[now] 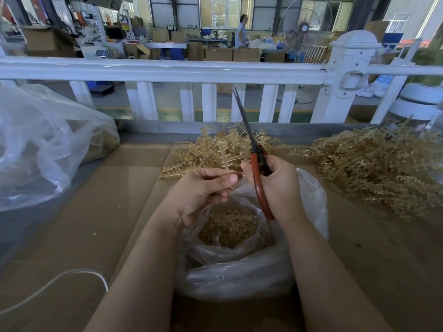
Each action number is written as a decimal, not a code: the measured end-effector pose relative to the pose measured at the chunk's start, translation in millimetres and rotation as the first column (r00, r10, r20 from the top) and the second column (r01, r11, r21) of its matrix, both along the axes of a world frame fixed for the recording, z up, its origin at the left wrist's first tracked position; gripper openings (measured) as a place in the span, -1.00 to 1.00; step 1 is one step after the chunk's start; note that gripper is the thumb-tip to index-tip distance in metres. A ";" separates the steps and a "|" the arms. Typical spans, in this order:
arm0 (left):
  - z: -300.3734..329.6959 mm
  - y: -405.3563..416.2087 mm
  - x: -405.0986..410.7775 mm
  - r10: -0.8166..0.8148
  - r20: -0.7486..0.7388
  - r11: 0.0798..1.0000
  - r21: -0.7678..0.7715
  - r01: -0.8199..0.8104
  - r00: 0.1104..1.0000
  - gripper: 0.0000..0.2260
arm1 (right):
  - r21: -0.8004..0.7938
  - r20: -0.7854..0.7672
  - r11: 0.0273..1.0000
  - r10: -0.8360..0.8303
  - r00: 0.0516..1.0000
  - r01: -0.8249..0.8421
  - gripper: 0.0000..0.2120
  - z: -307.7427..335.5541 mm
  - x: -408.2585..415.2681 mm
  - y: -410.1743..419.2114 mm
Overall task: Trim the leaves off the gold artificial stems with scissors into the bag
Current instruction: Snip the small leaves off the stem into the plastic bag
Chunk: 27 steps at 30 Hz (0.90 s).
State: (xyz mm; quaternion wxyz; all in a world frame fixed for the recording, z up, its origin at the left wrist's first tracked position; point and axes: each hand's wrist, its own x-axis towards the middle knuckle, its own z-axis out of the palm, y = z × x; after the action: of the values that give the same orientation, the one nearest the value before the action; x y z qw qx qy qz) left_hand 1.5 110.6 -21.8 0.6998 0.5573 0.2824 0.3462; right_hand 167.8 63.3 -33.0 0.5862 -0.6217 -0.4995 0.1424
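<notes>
Left hand (203, 188): grip pinches the gold stem (224, 154), centre frame.
Right hand (275, 185): grip wraps the scissors (256, 164), blades slightly parted, pointing up.
Bag (239, 267): open below both hands, cut leaves (227, 226) inside.
Stem pile (374, 168): right, on the table (96, 212).

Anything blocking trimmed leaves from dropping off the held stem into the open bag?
Nothing visible. The left hand pinches the gold stem above the bag, whose mouth gapes below. The scissors in the right hand point up, away.
</notes>
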 end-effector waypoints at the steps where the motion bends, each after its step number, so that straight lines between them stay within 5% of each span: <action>1: 0.3 0.0 0.4 0.010 0.037 1.000 -0.022 -0.009 0.999 -0.88 | -0.004 0.010 1.000 -0.004 1.000 0.004 -0.81 -0.2 -0.1 -0.3; 5: 2.7 1.6 2.6 0.109 0.217 0.989 -0.124 -0.083 0.970 -0.87 | -0.019 0.027 1.000 -0.005 1.000 0.006 -0.59 0.7 -1.2 -3.1; 11: 6.7 2.3 2.9 0.236 0.362 0.970 -0.149 -0.194 0.902 -0.90 | -0.075 0.156 0.996 0.054 0.986 -0.042 -0.54 2.4 -2.3 -6.1; 27: 6.4 0.7 5.1 0.367 0.356 0.889 0.139 -0.437 0.860 -0.79 | -0.170 0.473 0.985 0.084 0.877 -0.003 -0.52 -4.5 2.8 -8.5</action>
State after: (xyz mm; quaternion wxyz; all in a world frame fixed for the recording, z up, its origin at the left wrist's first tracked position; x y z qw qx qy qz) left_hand 6.6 111.3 -15.3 0.5835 0.4944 0.2365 0.5993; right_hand 170.6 54.8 -37.5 0.3883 -0.6724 -0.6290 0.0384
